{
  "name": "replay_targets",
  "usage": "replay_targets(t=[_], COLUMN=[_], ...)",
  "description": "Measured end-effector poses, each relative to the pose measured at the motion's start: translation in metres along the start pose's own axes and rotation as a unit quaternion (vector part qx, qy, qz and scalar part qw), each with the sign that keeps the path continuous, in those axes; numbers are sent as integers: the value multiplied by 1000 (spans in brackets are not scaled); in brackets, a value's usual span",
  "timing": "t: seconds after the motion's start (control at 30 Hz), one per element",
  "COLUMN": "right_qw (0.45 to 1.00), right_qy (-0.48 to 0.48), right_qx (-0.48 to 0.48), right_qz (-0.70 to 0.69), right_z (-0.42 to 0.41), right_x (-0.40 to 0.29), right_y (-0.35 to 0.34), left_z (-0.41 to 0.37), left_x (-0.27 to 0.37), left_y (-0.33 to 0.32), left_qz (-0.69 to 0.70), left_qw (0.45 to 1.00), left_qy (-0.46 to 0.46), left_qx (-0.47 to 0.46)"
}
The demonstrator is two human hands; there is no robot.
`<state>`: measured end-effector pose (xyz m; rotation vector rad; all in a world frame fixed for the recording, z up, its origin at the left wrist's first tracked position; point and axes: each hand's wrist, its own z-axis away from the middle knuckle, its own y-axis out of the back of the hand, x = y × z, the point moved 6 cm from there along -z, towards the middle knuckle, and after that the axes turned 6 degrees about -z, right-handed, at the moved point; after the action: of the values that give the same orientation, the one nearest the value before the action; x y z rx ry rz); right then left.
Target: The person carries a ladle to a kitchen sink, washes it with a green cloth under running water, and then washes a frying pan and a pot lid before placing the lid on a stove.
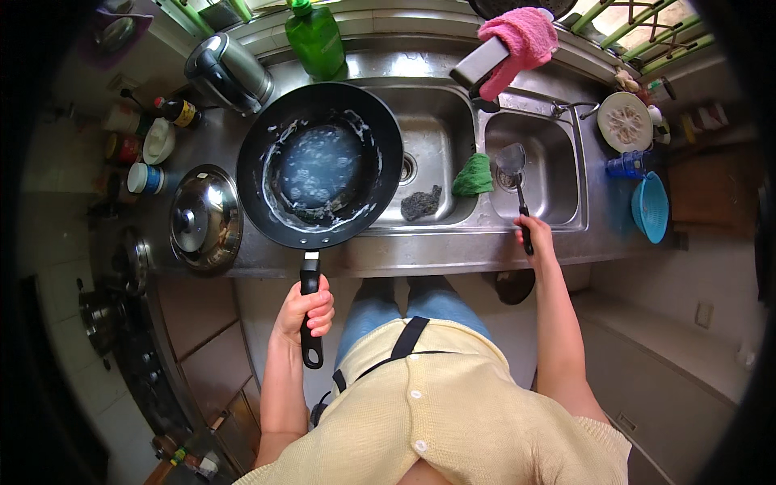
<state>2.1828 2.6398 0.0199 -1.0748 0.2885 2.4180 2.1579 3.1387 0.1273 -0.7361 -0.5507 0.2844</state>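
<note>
My left hand (pixel 311 308) grips the black handle of a dark frying pan (pixel 254 182). Cloudy water with white suds lies in the pan, which overlaps the left part of the larger steel sink basin (pixel 445 121). At the smaller right basin (pixel 555 142), my right hand (pixel 536 239) is closed around the black handle of a spatula (pixel 511 159), whose head lies by the drain. A dark scouring pad (pixel 421 204) rests in the larger basin. Over the divider between the basins hangs a green cloth (pixel 474 176).
A pink cloth (pixel 520 45) drapes over the faucet (pixel 482 63). Left stand a pot lid (pixel 206 221), an electric kettle (pixel 230 73) and a green bottle (pixel 315 42). A blue basket (pixel 650 207) and a plate (pixel 624 121) are at the right.
</note>
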Motion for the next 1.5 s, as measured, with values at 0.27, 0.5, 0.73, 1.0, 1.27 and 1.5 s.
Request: replay_targets(t=[0.27,0.5,0.73,1.0,1.27,1.5], right_qw=[991,975,727,588,821,941], right_qy=[-108,-71,339,417,130,314], right_qx=[-55,-41,82,-342,-231,19], right_qz=[-52,205,592,602,506,129], right_z=[-98,-132,-87,-61,-148,-21], right_x=[19,27,-32,42,98,-59], right_y=[16,9,-36,-218,-220,-176], left_z=[-43,-73,-74,-55,-45,-74], left_x=[-34,-57,-51,-10,4,-9], left_y=[-57,-67,-64,-47,-31,-31], left_qz=[15,-26,-39,-111,-139,-119], left_qw=[1000,999,995,976,963,974], left_qy=[3,12,6,0,65,121], left_qx=[10,41,94,187,223,153])
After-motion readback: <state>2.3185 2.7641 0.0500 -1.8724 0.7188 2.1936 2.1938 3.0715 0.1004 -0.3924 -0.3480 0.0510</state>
